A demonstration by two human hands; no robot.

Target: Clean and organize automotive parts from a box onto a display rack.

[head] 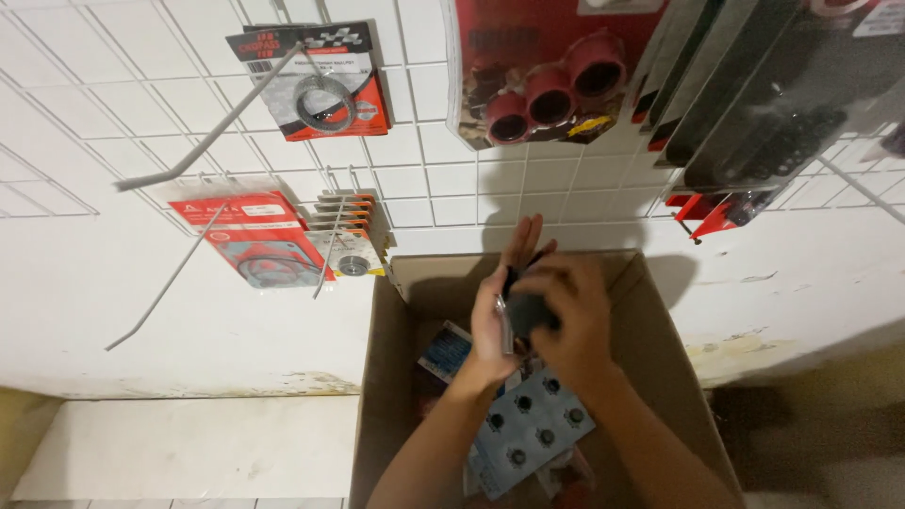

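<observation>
The fingers of the left hand stand nearly straight, pointing to twelve o'clock, flat against the near side of a small dark packet; a thin pale edge of the packet shows along that palm. The right hand curls over the packet from three o'clock, its fingers clenched around the dark body. So the packet sits pressed between the two hands, its long axis running roughly twelve to six, with the right hand taking most of the grip and the left steadying it.

Both hands hover over an open cardboard box, just inside its far rim. Beneath the wrists, at six o'clock, lies a pale blue card studded with small dark round parts, and at nine o'clock a blue-printed packet leans against the box's left wall. The box walls close in at three and nine; open room lies upward.

Beyond the far rim, at twelve o'clock, a white wire grid carries hanging packs, among them red round parts. Bare hooks jut out at ten o'clock.
</observation>
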